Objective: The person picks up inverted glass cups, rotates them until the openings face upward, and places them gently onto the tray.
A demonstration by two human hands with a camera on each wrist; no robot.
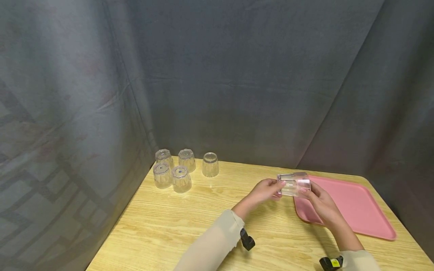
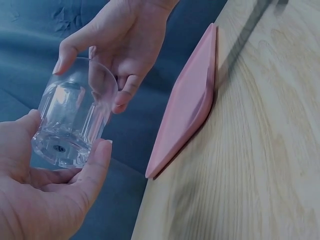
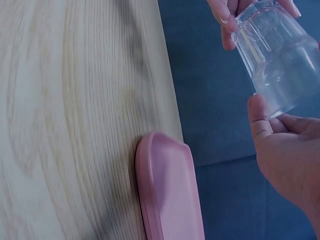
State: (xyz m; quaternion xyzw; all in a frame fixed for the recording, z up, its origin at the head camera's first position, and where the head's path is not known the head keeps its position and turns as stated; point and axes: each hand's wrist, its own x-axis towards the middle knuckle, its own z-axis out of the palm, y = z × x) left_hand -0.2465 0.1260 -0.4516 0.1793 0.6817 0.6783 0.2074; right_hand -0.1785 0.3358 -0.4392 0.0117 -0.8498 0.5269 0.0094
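A clear faceted drinking glass (image 1: 293,184) lies sideways in the air between both hands, by the left edge of the pink tray (image 1: 352,205). My left hand (image 1: 266,190) pinches its base end, thumb on one side and fingers on the other. At the rim end, my right hand (image 1: 320,201) grips the glass between thumb and fingers. The left wrist view shows the base of the glass (image 2: 65,145) close to the left hand (image 2: 55,195). In the right wrist view the right thumb presses the glass (image 3: 280,60) near its rim.
Several upside-down glasses (image 1: 181,179) stand in a group at the table's far left corner. Another glass (image 1: 210,165) stands just right of them. Grey curtains (image 1: 230,82) hang behind and beside the wooden table (image 1: 203,210).
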